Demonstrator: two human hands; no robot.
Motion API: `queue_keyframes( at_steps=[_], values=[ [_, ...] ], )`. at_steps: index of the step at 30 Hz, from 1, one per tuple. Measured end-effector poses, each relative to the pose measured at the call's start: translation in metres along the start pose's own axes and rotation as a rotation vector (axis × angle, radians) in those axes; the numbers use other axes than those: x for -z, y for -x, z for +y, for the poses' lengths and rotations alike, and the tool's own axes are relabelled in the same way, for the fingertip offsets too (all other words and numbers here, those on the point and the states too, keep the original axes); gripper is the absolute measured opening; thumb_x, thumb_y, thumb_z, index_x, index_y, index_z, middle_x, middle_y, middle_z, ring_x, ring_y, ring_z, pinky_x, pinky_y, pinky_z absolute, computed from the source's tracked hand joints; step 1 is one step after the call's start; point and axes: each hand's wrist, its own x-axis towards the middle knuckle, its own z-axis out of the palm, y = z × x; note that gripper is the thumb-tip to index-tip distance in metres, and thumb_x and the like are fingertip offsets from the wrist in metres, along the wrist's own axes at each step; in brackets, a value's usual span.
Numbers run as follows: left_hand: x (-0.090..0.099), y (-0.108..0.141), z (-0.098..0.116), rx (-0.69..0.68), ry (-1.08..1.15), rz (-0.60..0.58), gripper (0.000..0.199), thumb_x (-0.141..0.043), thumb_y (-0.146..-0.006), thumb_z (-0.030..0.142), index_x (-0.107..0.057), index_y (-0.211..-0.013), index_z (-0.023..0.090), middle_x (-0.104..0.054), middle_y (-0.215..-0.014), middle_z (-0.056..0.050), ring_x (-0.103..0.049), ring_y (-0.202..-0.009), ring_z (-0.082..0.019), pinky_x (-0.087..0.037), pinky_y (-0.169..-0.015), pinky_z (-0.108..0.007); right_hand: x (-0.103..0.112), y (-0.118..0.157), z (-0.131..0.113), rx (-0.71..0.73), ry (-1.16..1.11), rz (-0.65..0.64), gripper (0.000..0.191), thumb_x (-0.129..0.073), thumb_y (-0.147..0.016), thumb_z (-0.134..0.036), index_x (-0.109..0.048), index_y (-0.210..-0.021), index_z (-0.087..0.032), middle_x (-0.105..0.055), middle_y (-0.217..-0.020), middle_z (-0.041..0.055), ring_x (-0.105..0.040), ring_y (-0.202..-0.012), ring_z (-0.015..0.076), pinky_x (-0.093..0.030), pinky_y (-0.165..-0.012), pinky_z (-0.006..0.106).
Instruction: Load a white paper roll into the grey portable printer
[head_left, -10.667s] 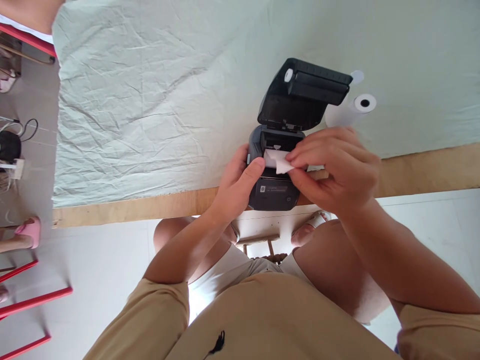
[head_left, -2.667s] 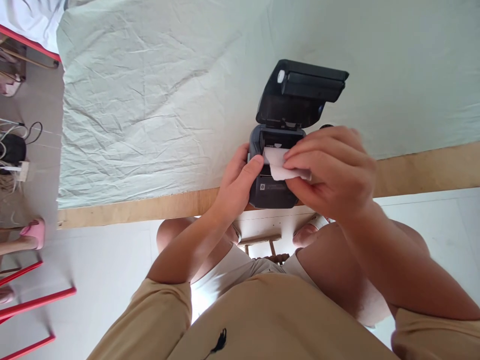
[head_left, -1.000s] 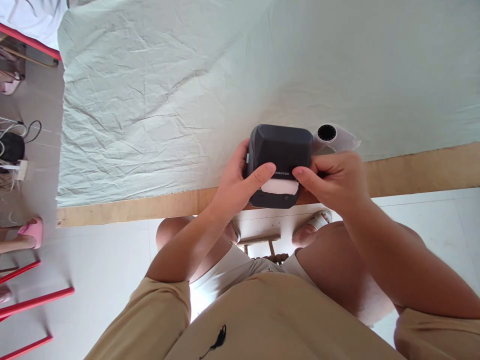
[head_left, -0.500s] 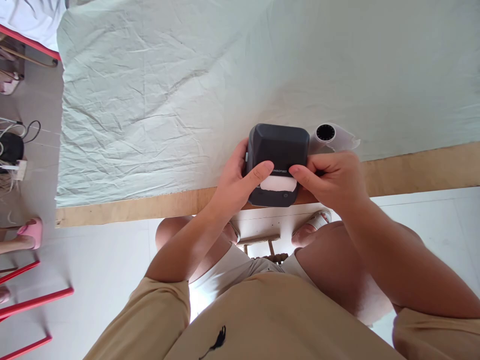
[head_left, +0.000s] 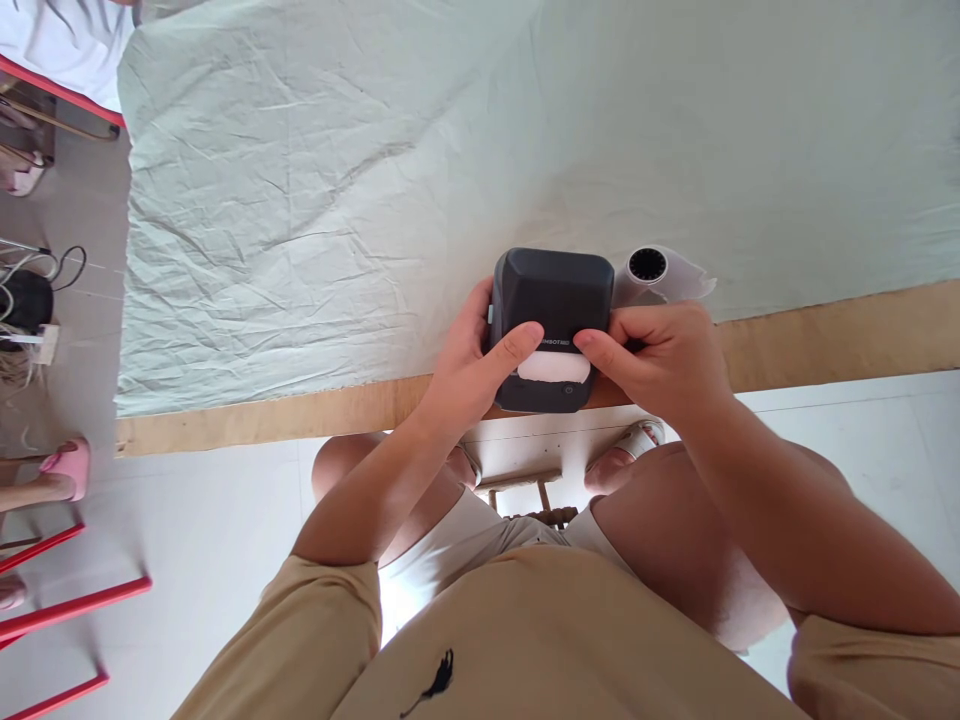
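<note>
A dark grey label printer (head_left: pixel 559 290) is held between my two hands at the table's near edge. White label paper (head_left: pixel 553 367) sticks out of the slot at its front. My left hand (head_left: pixel 474 355) wraps the printer's left side, thumb lying on the top. On the other side, my right hand (head_left: pixel 664 350) grips the right edge with its thumb on the lid near the printed lettering; its other fingers are curled and partly hidden. Just behind my right hand, a white paper roll (head_left: pixel 637 285) with a black core lies on the cloth, its loose end pointing right.
A pale green wrinkled cloth (head_left: pixel 315 200) covers the table, leaving a bare wooden edge (head_left: pixel 840 330) along the front. At left are tangled cables (head_left: pixel 30 300), red metal legs (head_left: pixel 75 605) and another person's foot in a pink slipper (head_left: pixel 71 467). My knees are below the table edge.
Both hands keep their hold on the printer, which is almost unmoved. The view has shifted very slightly.
</note>
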Motion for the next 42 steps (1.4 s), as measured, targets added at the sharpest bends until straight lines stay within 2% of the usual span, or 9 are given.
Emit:
queue_keyframes(
  at_steps=[6,10,13,17,21,25,28,36,42],
  values=[
    [0.004,-0.003,-0.008,-0.045,-0.055,-0.017,0.068,-0.091,-0.103,0.072,-0.072,-0.155,0.032,-0.088,-0.135,-0.008,-0.087,-0.125,-0.035,-0.073,-0.101,-0.048,0.006,0.001,0.001,-0.032,0.064,-0.053,0.066,-0.083,-0.104,-0.043,-0.04,-0.058,-0.023,-0.031,-0.053,-0.0046,-0.033,-0.054,0.0093,-0.024,-0.052,0.034],
    [0.006,-0.006,-0.012,-0.15,-0.04,-0.06,0.068,-0.084,-0.108,0.073,-0.071,-0.16,0.031,-0.085,-0.159,-0.009,-0.08,-0.152,-0.039,-0.069,-0.125,-0.054,0.003,0.002,0.003,0.018,0.07,-0.003,0.066,-0.082,-0.107,-0.043,-0.04,-0.059,-0.023,-0.032,-0.053,-0.0052,-0.03,-0.052,0.0091,-0.024,-0.051,0.034],
    [0.002,-0.007,-0.011,-0.174,0.008,-0.05,0.066,-0.079,-0.11,0.076,-0.071,-0.157,0.03,-0.082,-0.167,-0.011,-0.075,-0.163,-0.04,-0.067,-0.131,-0.055,0.002,0.002,0.002,0.026,0.071,0.011,0.066,-0.08,-0.108,-0.044,-0.041,-0.06,-0.024,-0.034,-0.053,-0.0051,-0.031,-0.052,0.0093,-0.024,-0.051,0.033],
    [-0.004,-0.006,-0.006,-0.127,0.048,-0.01,0.065,-0.082,-0.108,0.078,-0.075,-0.15,0.029,-0.084,-0.165,-0.014,-0.073,-0.167,-0.043,-0.069,-0.131,-0.057,0.003,0.0,0.002,0.016,0.101,-0.028,0.066,-0.08,-0.11,-0.045,-0.043,-0.06,-0.024,-0.038,-0.052,-0.0047,-0.033,-0.052,0.0092,-0.025,-0.05,0.032],
    [-0.01,-0.007,-0.003,-0.118,0.111,0.039,0.053,-0.082,-0.109,0.075,-0.083,-0.134,0.028,-0.089,-0.154,-0.01,-0.07,-0.172,-0.04,-0.066,-0.139,-0.055,0.004,0.0,0.001,0.022,0.097,-0.023,0.065,-0.079,-0.11,-0.046,-0.044,-0.06,-0.024,-0.039,-0.052,-0.0046,-0.034,-0.051,0.0094,-0.026,-0.05,0.032],
    [-0.014,-0.009,-0.002,-0.088,0.134,0.141,0.037,-0.067,-0.121,0.06,-0.088,-0.123,0.028,-0.094,-0.138,-0.004,-0.078,-0.162,-0.032,-0.07,-0.134,-0.048,0.003,0.0,0.003,0.055,0.08,-0.018,0.064,-0.077,-0.111,-0.046,-0.044,-0.061,-0.023,-0.039,-0.052,-0.0043,-0.032,-0.052,0.0093,-0.024,-0.05,0.032],
    [-0.014,-0.009,-0.002,-0.089,0.152,0.18,0.035,-0.067,-0.122,0.055,-0.089,-0.123,0.028,-0.095,-0.135,-0.003,-0.085,-0.149,-0.03,-0.073,-0.128,-0.047,0.001,0.001,0.006,0.101,0.076,0.004,0.067,-0.075,-0.113,-0.048,-0.04,-0.061,-0.023,-0.032,-0.052,-0.0047,-0.028,-0.052,0.0089,-0.023,-0.051,0.032],
    [-0.008,-0.01,-0.004,-0.087,0.149,0.139,0.036,-0.065,-0.123,0.055,-0.088,-0.122,0.028,-0.094,-0.136,-0.005,-0.084,-0.15,-0.031,-0.07,-0.131,-0.049,-0.002,0.003,0.007,0.118,0.06,0.05,0.067,-0.072,-0.112,-0.05,-0.034,-0.064,-0.024,-0.027,-0.057,-0.0044,-0.027,-0.055,0.0094,-0.023,-0.053,0.033],
    [-0.008,-0.01,-0.004,-0.085,0.153,0.164,0.034,-0.069,-0.121,0.055,-0.086,-0.112,0.027,-0.092,-0.114,-0.004,-0.084,-0.144,-0.03,-0.072,-0.126,-0.045,0.002,0.001,0.004,0.138,0.057,-0.006,0.065,-0.072,-0.111,-0.049,-0.036,-0.063,-0.024,-0.028,-0.056,-0.0049,-0.024,-0.054,0.0091,-0.021,-0.052,0.032]
  ],
)
